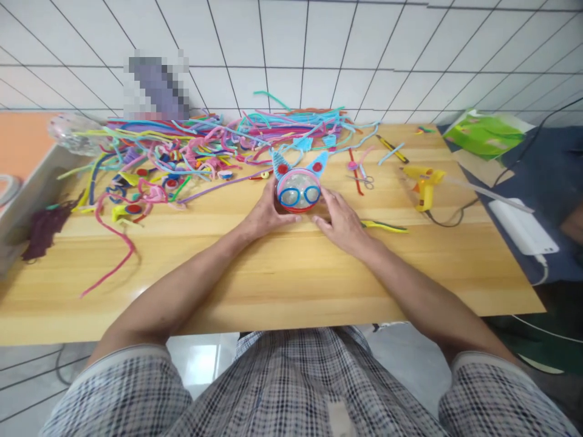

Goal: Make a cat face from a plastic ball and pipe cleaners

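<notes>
A clear round ornament [299,184] stands on the table, dressed with fuzzy pipe cleaners. Two light-blue pointed ears with red round spots rise from its pink band, and two blue rings sit on its front like glasses. A red edge shows at its base. My left hand [265,213] curves round its left side, thumb across the front at the bottom and fingers partly hidden behind it. My right hand [342,223] rests at its right side with thumb and fingers apart; index fingertip is close to the ornament, contact unclear. Yellow-handled pliers [385,227] lie beside my right wrist.
A tangled heap of pipe cleaners [195,142] covers the back left. Small scissors [364,181], a yellow craft knife [392,149] and a yellow glue gun [423,185] with its cord lie right. A white power strip [523,227] sits beyond the table's right edge.
</notes>
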A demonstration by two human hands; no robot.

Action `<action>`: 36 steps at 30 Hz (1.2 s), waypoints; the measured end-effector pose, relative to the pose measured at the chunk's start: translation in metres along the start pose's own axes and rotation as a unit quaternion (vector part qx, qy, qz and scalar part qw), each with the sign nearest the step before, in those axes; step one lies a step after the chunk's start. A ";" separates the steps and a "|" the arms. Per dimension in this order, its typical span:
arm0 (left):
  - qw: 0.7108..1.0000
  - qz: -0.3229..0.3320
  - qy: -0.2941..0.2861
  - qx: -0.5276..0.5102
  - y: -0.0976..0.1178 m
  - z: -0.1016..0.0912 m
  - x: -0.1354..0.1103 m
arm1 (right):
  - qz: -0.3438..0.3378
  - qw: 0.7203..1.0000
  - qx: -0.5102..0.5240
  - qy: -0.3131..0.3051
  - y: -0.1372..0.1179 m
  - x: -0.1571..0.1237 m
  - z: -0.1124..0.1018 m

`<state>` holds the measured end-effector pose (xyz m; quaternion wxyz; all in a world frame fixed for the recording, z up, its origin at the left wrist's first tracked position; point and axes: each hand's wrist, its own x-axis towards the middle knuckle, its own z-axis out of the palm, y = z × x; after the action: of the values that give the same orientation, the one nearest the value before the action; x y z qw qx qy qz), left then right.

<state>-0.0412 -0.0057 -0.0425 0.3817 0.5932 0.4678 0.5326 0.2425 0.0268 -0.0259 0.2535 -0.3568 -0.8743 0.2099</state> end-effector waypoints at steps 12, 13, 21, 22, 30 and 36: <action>0.997 0.016 0.050 0.052 -0.008 -0.003 0.007 | 0.004 0.998 -0.062 0.021 -0.006 0.015 0.007; 0.998 0.012 0.046 0.032 -0.008 -0.002 0.007 | 0.002 0.998 -0.058 0.023 -0.005 0.014 0.008; 0.999 -0.012 0.021 -0.022 -0.002 0.002 0.002 | -0.020 0.999 -0.040 0.024 0.002 0.001 0.008; 1.000 -0.006 0.019 -0.021 -0.002 0.001 0.001 | -0.025 0.999 -0.039 0.024 0.003 -0.001 0.008; 0.998 -0.008 0.007 -0.058 0.016 0.005 -0.008 | -0.025 0.998 -0.031 0.046 0.002 -0.010 0.008; 0.997 -0.013 -0.008 -0.077 0.017 0.006 -0.008 | -0.024 0.998 -0.022 0.055 0.004 -0.013 0.007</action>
<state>-0.0327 -0.0176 -0.0294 0.4369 0.5605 0.4296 0.5571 0.2478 0.0185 -0.0375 0.2982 -0.3518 -0.8719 0.1647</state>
